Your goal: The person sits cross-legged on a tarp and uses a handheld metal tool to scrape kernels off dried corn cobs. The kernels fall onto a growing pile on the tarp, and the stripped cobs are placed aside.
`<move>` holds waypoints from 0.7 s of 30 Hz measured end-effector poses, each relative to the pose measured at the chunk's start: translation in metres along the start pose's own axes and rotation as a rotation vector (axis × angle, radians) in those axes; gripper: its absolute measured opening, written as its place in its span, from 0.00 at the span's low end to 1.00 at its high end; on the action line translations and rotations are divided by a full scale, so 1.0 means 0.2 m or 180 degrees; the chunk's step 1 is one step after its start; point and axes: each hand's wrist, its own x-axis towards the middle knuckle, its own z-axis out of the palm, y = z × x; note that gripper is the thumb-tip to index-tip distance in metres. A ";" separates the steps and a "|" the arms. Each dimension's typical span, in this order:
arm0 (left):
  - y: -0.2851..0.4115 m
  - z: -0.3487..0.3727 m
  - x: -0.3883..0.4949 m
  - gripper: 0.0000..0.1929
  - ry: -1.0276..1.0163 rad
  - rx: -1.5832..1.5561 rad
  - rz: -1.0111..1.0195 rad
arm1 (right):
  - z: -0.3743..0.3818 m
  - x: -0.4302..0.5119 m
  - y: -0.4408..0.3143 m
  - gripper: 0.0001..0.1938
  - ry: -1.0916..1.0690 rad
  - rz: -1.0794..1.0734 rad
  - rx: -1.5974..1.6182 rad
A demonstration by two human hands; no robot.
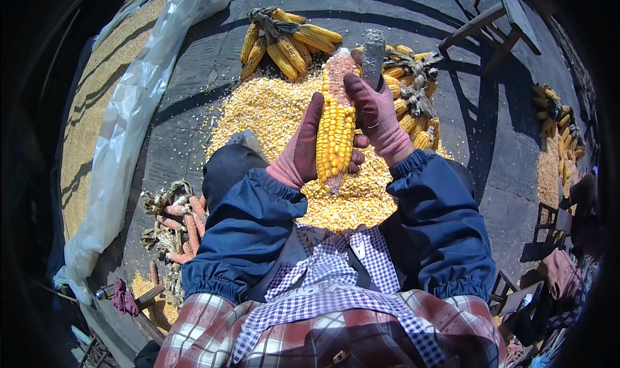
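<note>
Between my hands I hold a partly shelled ear of corn [334,138]. Its upper part is bare pinkish cob, and yellow kernels cover most of the lower part. My left hand [307,143], in a reddish work glove, wraps the kernelled part from the left, with fingertips showing at its right side. My right hand [375,106], gloved alike, has its thumb against the upper part. Beside that thumb rises a rough grey cylindrical piece [374,58]; I cannot tell how it is held. Below lies a heap of loose kernels [271,111].
Bundled yellow ears [290,43] lie beyond the heap, with more ears [407,87] at its right. Stripped cobs [191,222] and husks lie at left. Clear plastic sheeting [131,111] borders spread grain [97,111]. A wooden stool [494,22] stands upper right, a dark mat [189,77] underneath.
</note>
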 end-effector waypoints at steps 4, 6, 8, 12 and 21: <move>0.02 0.03 0.01 0.34 0.1482 0.1851 0.0782 | 0.04 -0.01 -0.05 0.26 -0.0253 0.0109 0.0038; 0.03 0.02 0.01 0.34 0.1494 0.2680 0.1154 | 0.07 -0.03 -0.03 0.25 -0.0163 0.0071 0.0099; -0.01 -0.14 0.09 0.32 0.1889 0.3484 0.1581 | 0.03 -0.01 0.07 0.23 -0.0113 -0.0024 0.0115; -0.03 -0.19 0.12 0.32 0.1931 0.3464 0.1617 | 0.03 0.09 0.16 0.12 0.0513 -0.0435 -0.0269; 0.02 -0.21 0.08 0.32 0.2802 0.5035 0.1910 | 0.14 0.06 0.04 0.18 -0.0016 -0.0044 -0.0019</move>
